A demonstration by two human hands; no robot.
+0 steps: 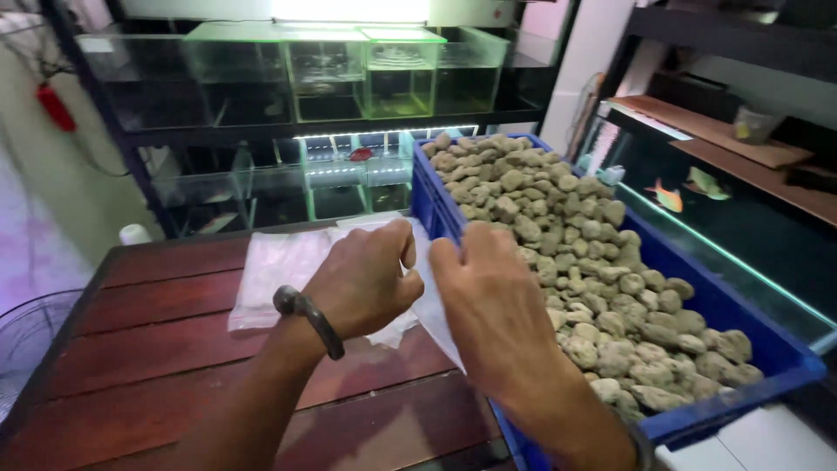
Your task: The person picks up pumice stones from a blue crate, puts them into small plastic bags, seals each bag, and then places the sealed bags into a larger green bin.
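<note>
Head view: both hands, left [366,279] and right [488,305], pinching thin plastic bag [279,270] over bench [157,349] beside blue crate [724,305] of stones [567,253]; film liable to slip or tear.

Two hands, left [366,279] and right [493,318], and one blue crate [697,301] of too many stones [567,253] to count. Two fish [670,198] in one tank [732,235].

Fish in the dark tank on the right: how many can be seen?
2. An orange fish swims near the tank's left end, and a paler greenish fish is just right of it. Others may be hidden in the dark water.
</note>
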